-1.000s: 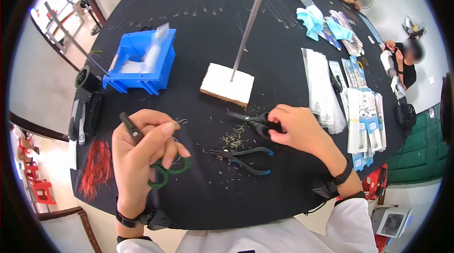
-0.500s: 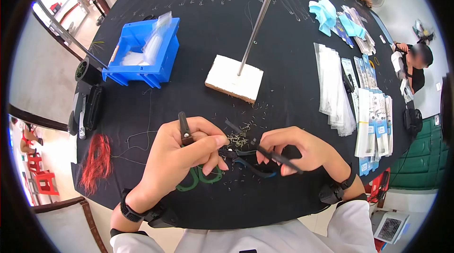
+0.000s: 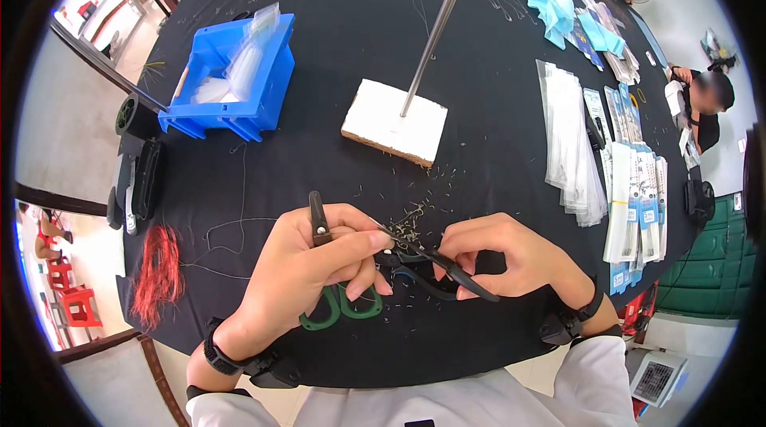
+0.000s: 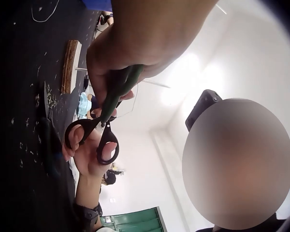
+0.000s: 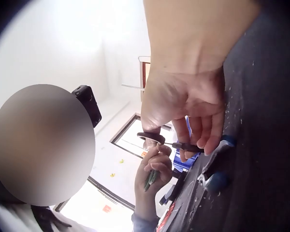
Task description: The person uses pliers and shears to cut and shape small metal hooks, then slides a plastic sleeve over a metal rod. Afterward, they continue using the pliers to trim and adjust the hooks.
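Note:
In the head view my left hand pinches the end of a thin line between thumb and forefinger. Its other fingers keep hold of green-handled scissors, whose dark tip rises over the knuckles. My right hand grips black scissors; in the left wrist view, thumb and fingers are in their spread loops. The black blades reach the left fingertips, where the small pinched piece is mostly hidden. Below both hands lie blue-handled pliers, partly covered in the head view.
Small clippings litter the black cloth. Beyond stands a metal rod on a white block. A blue bin and red threads are leftward; clear sleeves and packets lie rightward.
My right hand has lifted the black scissors off the cloth and turned them toward the left hand. The left hand has moved right, over the pliers, trailing the thin line.

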